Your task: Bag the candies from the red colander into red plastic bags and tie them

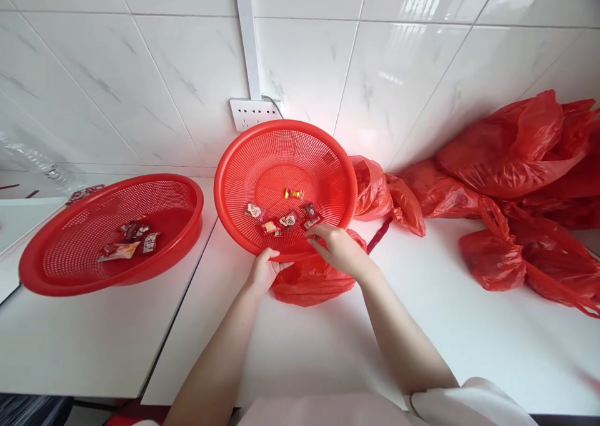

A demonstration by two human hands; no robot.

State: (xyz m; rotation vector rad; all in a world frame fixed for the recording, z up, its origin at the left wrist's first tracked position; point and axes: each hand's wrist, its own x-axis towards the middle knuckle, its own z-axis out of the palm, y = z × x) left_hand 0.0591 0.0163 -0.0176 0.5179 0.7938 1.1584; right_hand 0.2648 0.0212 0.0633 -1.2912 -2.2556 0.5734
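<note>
A round red plastic colander basket (285,129) is tilted toward me, its far rim raised. My left hand (265,273) grips its near rim, thumb over the edge and fingers beneath. Over the near right side of the bowl, my right hand (335,245) reaches in with fingers slightly apart. Its fingertips are right beside a dark red wrapped candy (311,222); contact is unclear. Several other small wrapped pieces lie inside, among them a yellow wrapped candy (294,193) and a brown-and-white one (288,218). A red plastic bag (309,285) lies beneath the basket.
A second red basket (187,195) with several wrapped snacks (119,251) stands at left. Knotted red plastic bags (510,145) pile up at right against the tiled wall. A power strip (255,112) sits behind the basket. Clear plastic packaging (35,160) lies far left on the white table (197,351).
</note>
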